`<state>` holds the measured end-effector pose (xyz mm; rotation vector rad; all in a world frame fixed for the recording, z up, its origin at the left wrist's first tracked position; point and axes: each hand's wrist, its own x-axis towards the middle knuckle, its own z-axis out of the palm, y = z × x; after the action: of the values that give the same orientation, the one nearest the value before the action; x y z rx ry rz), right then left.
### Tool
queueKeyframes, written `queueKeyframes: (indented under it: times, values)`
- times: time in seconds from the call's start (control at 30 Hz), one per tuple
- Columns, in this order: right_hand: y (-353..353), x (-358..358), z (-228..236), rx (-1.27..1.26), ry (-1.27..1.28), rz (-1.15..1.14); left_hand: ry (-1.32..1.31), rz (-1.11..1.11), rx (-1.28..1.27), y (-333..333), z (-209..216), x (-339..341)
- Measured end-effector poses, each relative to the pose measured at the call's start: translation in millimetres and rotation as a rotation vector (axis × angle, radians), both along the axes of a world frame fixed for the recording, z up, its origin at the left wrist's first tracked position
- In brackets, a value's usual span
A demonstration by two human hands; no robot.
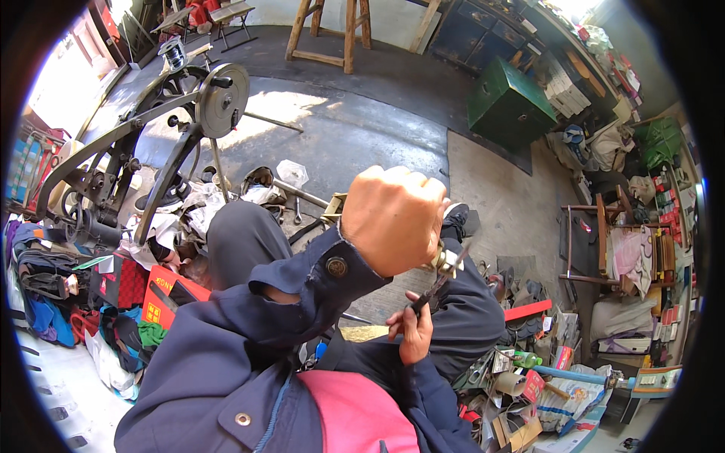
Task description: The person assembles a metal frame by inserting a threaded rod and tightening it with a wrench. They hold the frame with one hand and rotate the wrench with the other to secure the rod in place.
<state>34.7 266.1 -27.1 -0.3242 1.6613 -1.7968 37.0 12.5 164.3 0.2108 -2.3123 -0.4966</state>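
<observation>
My left hand [396,219] is raised over my lap in a closed fist, with its back toward me. At the lower right of the fist shows a small pale, shiny piece [444,261], apparently held in the fingers; most of it is hidden. Lower and nearer, my right hand [412,330] is closed round a slim dark-handled tool [429,294]. The tool slants up to the right, and its metal end meets or overlaps the small piece. I cannot tell its exact kind.
A cast-iron shoe-repair sewing machine with a handwheel [223,100] stands at left. Around my legs lie cloth scraps, a red box [172,293] and loose tools. Clutter fills the right side, with a blue-handled tool [574,374]. Farther off are a green box [510,104] and a wooden stool [350,38].
</observation>
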Motion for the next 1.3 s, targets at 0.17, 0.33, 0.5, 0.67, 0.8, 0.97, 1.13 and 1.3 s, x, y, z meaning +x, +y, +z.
queueKeyframes:
  times: [0.17, 0.33, 0.5, 0.67, 0.8, 0.97, 1.13, 1.3]
  values:
    - [-31, -102, -37, 0.065, -0.107, 0.018, 0.025, -0.03, -0.038, 15, -3, 1]
    - [-78, -210, 15, -0.162, -0.208, -0.043, -0.019, -0.018, -0.011, 12, -4, -3]
    - [-91, -216, 143, -0.541, -0.036, 0.144, -0.013, 0.0, -0.012, 9, -4, -4]
    - [-65, -136, 202, -0.414, 0.292, 0.048, -0.024, -0.021, 0.009, 13, -5, -9]
    - [-34, -62, 193, -0.185, 0.699, 0.047, -0.029, -0.037, 0.04, 14, -5, -14]
    - [-12, 0, 131, -0.042, 0.882, -0.125, -0.022, -0.022, 0.033, 11, -5, -13]
    - [9, 33, 35, 0.051, 0.397, -0.159, -0.004, -0.006, 0.037, 3, -4, -7]
    - [5, -12, -34, 0.088, -0.394, -0.301, 0.002, -0.026, 0.019, 3, -5, -2]
